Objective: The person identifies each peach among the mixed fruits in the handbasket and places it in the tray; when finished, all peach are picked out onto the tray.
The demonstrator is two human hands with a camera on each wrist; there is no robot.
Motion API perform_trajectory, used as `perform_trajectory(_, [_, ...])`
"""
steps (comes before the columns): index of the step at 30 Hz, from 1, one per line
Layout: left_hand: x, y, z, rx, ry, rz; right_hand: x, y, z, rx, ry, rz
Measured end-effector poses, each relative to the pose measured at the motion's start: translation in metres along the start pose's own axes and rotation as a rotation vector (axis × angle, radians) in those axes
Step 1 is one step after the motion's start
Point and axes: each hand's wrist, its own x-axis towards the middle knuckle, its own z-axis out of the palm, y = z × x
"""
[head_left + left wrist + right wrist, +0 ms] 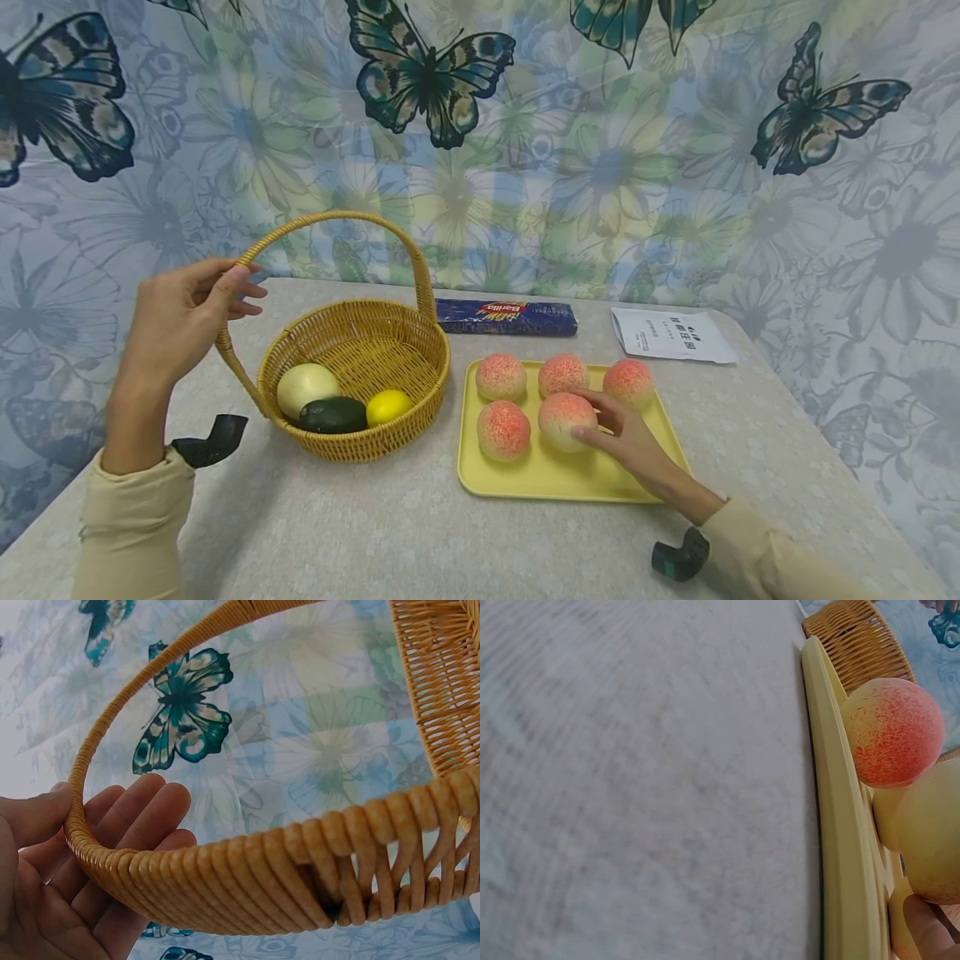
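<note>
With thumb and fingers, my left hand [178, 321] holds the tall handle [330, 217] of a round wicker basket [360, 448] on its left side. Inside the basket lie a pale green round fruit or vegetable [307, 387], a dark green avocado-like fruit [333, 415] and a yellow lemon [388, 407]. My right hand [633, 442] grips a pink and cream peach [564, 423] over the yellow tray [525, 483]. Several other peaches sit on that tray, one of them [896, 731] beside the held peach [937, 840] in the right wrist view.
Behind the tray lies a dark blue Barilla box [506, 317]. A white printed packet [673, 335] rests at the back right of the table [337, 533]. A butterfly-patterned cloth [525, 167] hangs behind the table.
</note>
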Motion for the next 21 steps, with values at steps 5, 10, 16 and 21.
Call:
perform_trajectory(5, [-0.0003,0.0002,0.0002,0.001,-0.002,-0.003,-0.0021,0.0014,0.0008,-0.005,0.011,0.013])
perform_trajectory(10, [-0.0002,0.0005,0.0000,-0.001,-0.002,0.000,-0.0039,0.0031,0.0009,-0.004,0.015,0.032])
perform_trajectory(16, [0.0000,0.0005,-0.0004,-0.004,-0.003,0.001,-0.0055,0.0063,0.0006,-0.001,0.006,0.055])
perform_trajectory(21, [0.0003,0.0007,-0.0004,-0.006,-0.003,-0.002,-0.0068,0.0074,0.0010,-0.006,0.009,0.080])
